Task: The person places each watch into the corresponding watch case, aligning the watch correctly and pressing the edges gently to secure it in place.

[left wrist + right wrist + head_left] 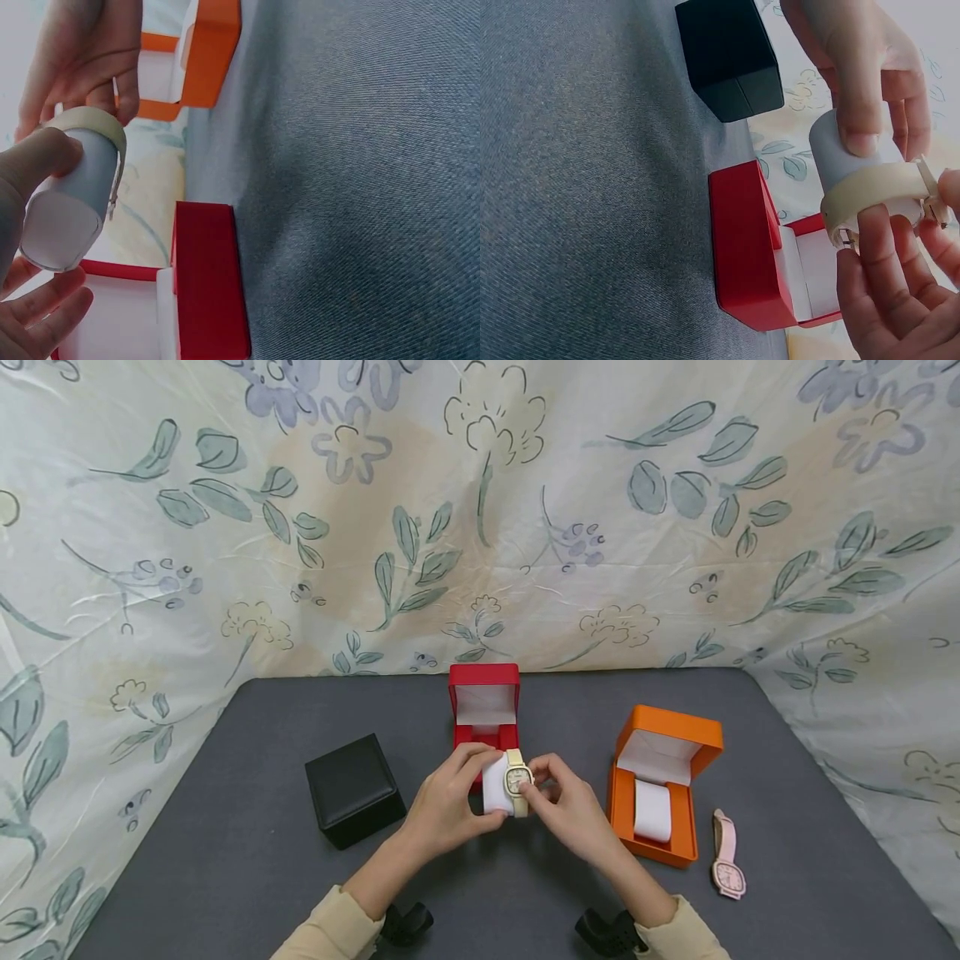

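Observation:
My left hand (442,802) grips a white watch cushion (495,787) by its left end, thumb below and fingers above in the head view. Round the cushion's right part goes a wristwatch (517,779) with a cream strap and a squarish gold-toned case. The right hand (572,812) holds this watch, its thumb at the dial's edge. In the right wrist view, fingertips (876,225) of that hand lie against the strap (874,187), near a small metal part. Just behind both hands, the red watch box (484,675) stands with its lid up, partly hidden by them.
To the right is an orange watch box (678,724), lid up, with a white cushion (652,811) inside. Beside it a pink wristwatch (726,860) lies on the grey tabletop (510,893). A closed black box (354,787) sits at the left. Floral cloth (480,527) hangs behind.

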Motion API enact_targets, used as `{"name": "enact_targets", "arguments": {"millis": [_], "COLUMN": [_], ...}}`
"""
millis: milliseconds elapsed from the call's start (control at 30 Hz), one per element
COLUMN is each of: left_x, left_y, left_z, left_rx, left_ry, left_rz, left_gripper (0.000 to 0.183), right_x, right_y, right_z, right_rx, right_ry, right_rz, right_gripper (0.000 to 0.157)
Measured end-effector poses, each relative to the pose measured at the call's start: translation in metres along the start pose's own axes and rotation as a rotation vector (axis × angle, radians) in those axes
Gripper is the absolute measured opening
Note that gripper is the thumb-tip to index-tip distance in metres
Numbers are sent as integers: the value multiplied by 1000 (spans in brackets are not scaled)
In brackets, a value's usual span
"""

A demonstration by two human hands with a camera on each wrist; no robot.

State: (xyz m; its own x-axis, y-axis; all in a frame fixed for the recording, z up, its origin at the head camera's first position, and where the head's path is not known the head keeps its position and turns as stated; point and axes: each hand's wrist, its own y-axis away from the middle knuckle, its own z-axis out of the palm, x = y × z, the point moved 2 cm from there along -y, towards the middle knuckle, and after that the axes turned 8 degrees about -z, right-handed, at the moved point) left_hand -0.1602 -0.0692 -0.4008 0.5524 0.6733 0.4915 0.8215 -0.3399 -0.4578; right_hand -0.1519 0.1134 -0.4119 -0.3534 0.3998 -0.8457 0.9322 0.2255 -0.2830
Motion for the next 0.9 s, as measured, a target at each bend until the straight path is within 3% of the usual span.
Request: {"name": "enact_targets", "arguments": {"millis": [367,567,733,900], "left_x": [2,0,-1,0], "left_y": [1,1,2,2], "left_z": [1,0,-1,-1], "left_rx": [-8,-14,-24,-43], "left_ry": [3,-2,0,16], "left_rz": [-2,11,8,0], "left_gripper": [69,69,68,68], "right_x": [0,2,6,10], "right_y": [1,2,4,6], "right_z": [1,-5,-11,-11], "right_rx": [-14,-5,-113,-226], "right_ry": [17,74,85,91], "right_rz": [-59,-189,-288,-298], "right_gripper": [30,47,73,84]}}
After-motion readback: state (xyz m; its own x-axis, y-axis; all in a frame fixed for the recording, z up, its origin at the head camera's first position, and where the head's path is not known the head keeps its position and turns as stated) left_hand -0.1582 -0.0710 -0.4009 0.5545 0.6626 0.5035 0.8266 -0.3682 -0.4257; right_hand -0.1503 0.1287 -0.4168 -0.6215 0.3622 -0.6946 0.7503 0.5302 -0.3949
